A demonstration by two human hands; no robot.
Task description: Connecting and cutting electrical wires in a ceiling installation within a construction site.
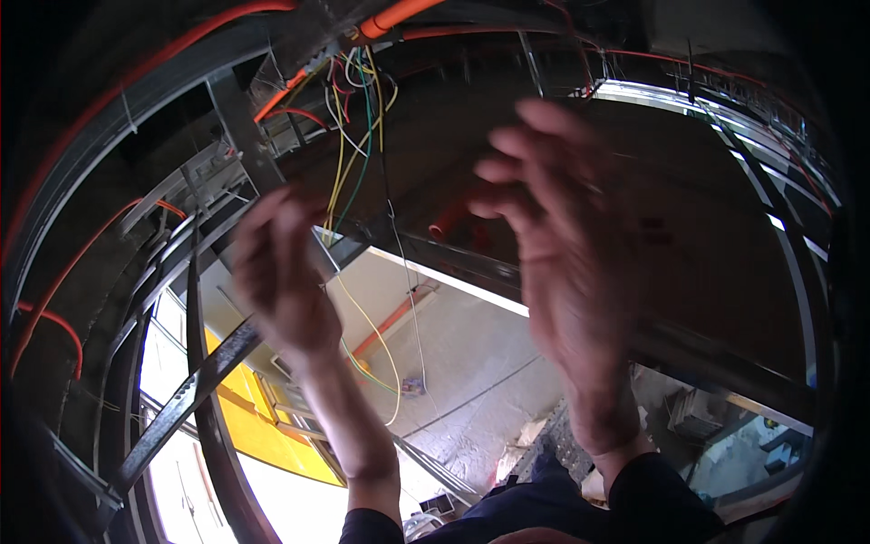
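Note:
Both hands are raised in front of me, smeared by motion. My left hand (288,276) is beside the hanging wires, its fingers bent and blurred; whether they pinch anything does not show. To the right, my right hand (566,231) is open in front of a dark panel (707,245), with fingers apart and no object visible in it. A bundle of yellow, green, white and red wires (365,136) hangs from a junction at the top between the hands. Near the right fingertips appears a short orange tube (449,222). One yellow wire (367,317) loops down past my left wrist.
Metal ceiling framing surrounds me, including a slotted strut (186,399) at lower left. Orange conduit (394,16) runs overhead, and more red conduit (54,136) curves along the left. Far below lies a grey floor (462,363) with debris. A yellow panel (263,422) stands at lower left.

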